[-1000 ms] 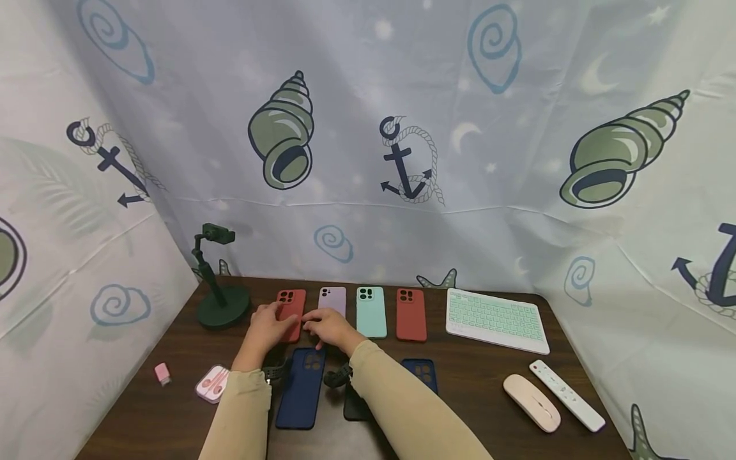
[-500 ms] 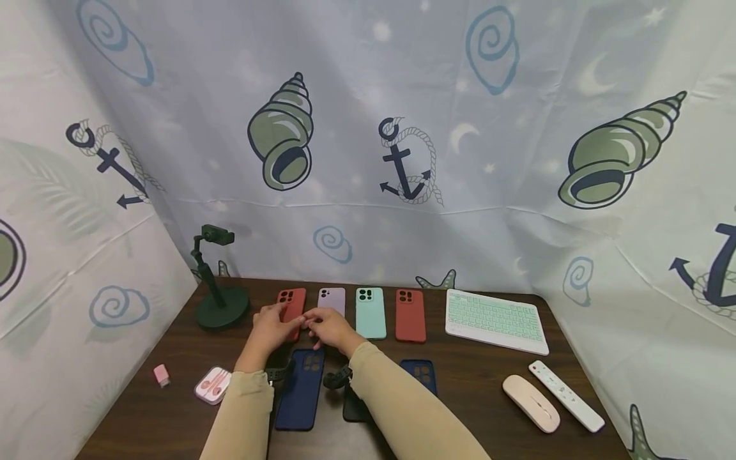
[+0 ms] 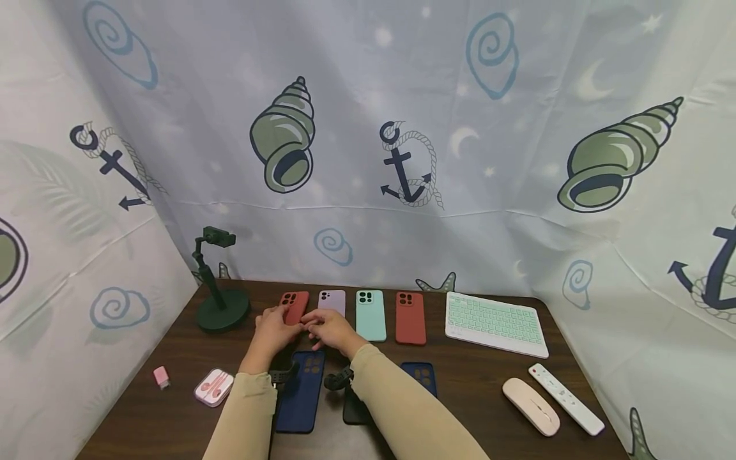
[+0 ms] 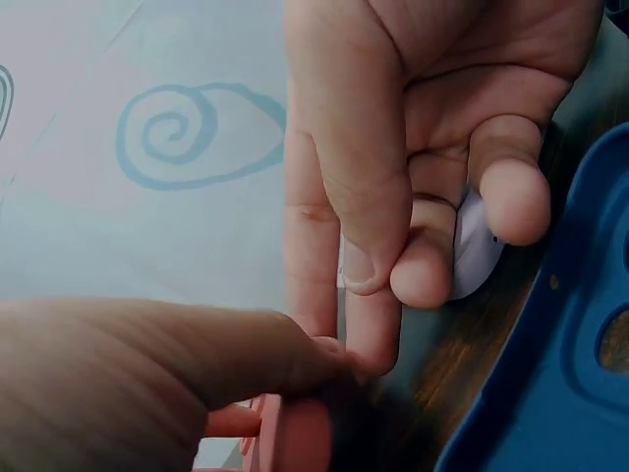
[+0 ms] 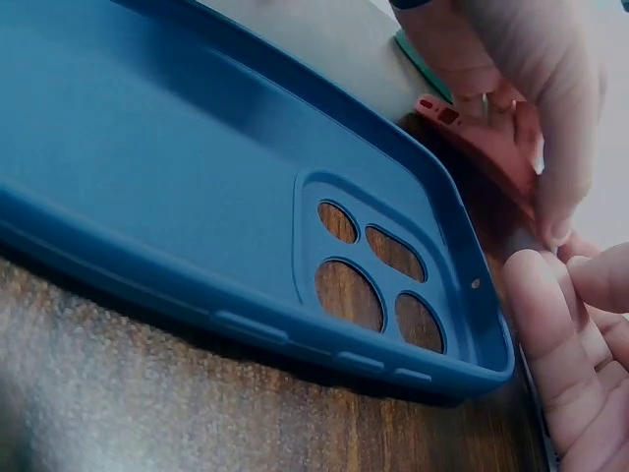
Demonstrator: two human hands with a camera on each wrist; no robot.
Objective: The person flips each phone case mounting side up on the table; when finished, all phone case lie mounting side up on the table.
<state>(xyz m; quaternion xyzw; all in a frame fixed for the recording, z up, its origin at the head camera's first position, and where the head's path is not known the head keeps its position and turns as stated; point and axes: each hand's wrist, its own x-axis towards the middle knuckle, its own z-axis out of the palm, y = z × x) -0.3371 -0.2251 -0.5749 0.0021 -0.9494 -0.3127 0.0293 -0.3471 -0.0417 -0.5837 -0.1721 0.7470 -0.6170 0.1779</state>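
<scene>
My left hand (image 3: 273,332) grips a red phone case (image 3: 296,306) at the far left of the back row, thumb along one edge and fingers at the other. The right wrist view shows the red case (image 5: 491,157) tilted on its edge in that hand. My right hand (image 3: 332,329) has its index finger stretched to the left thumb tip at the case's near end; its other fingers are loosely bent. A lilac phone case (image 3: 332,301) lies just behind my right hand, partly covered by it. Below both hands lies a blue phone case (image 5: 197,177), hollow side up.
Rightward in the row lie a mint case (image 3: 370,316) and another red case (image 3: 410,318), then a keyboard (image 3: 496,324). A mouse (image 3: 531,407) and remote (image 3: 566,399) sit right. A green lamp (image 3: 223,312), earphone box (image 3: 214,387) and pink USB stick (image 3: 161,377) stand left.
My left hand has shifted slightly right, and the red phone case has turned a little clockwise with it. The right hand stays nearly in place, its index finger now meeting the left thumb.
</scene>
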